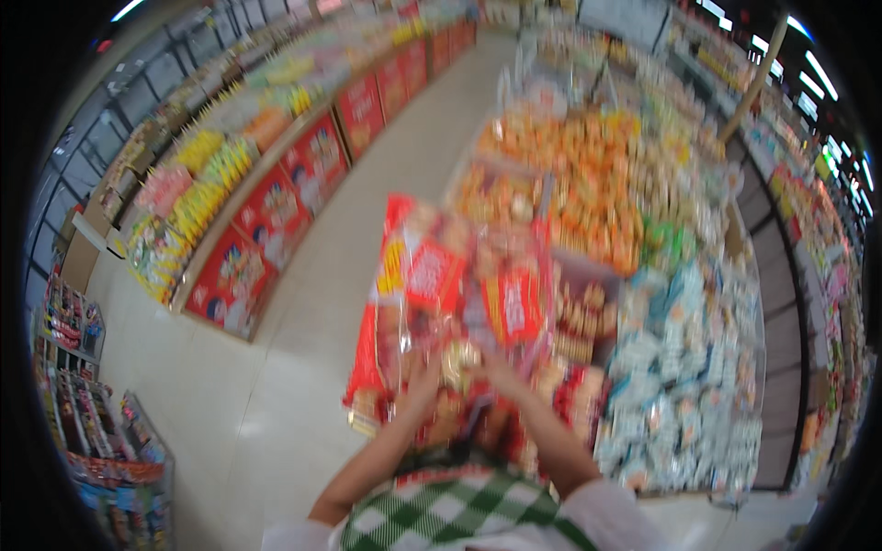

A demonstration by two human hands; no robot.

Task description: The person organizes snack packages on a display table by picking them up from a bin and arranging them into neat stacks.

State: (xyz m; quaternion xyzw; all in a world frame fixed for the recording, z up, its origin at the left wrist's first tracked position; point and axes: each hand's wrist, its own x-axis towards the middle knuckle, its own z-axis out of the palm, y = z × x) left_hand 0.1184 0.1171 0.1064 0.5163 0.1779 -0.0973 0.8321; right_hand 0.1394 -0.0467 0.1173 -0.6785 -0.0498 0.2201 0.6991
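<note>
Two large clear-and-red plastic bags of packaged snacks lie side by side before me, the left one (434,275) and the right one (513,303). My left hand (420,375) is at the lower part of the left bag. Near the lower edge of the right bag is my right hand (495,375). Between the hands sits a small round gold-wrapped snack pack (460,361). Blur hides my fingertips, so their grip is unclear. Stacked snack packs (565,399) with red bands lie right of my right hand.
Orange-wrapped snacks (592,186) fill the display beyond the bags. Pale blue packets (661,386) are heaped on the right. Across the aisle floor (289,289) runs a long display with red printed panels (275,200). Small snack racks (117,441) stand at the lower left.
</note>
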